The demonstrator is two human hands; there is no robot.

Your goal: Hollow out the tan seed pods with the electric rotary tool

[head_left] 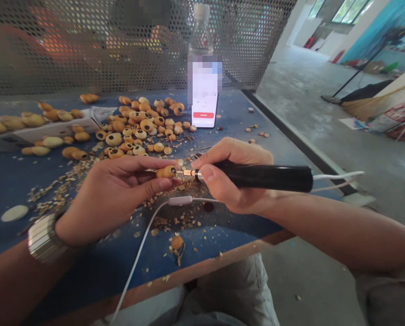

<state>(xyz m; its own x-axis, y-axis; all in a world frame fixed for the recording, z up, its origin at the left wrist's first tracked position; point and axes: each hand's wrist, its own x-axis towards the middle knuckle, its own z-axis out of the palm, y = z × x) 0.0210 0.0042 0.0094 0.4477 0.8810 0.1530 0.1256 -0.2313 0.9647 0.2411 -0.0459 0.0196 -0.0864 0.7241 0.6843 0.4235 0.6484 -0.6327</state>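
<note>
1. At 9 o'clock, paler seeds (32, 120) lie on and around a white carton (53, 132); no holes show on them, so these look left to do.
2. Near the centre, the left hand (114, 194) curls closed, its thumb and fingers pinching a tan seed (167, 171). A steel wristwatch (44, 237) sits on that wrist.
3. At 12 o'clock, a heap of holed seeds (139, 129) with dark round openings suggests much is already done.
4. At 3 o'clock, the right hand (231, 176) wraps closed around a black pen-style drill (267, 176), its brass tip (189, 172) meeting the tan seed. Pale shavings (63, 190) litter the blue table (12, 181).
</note>
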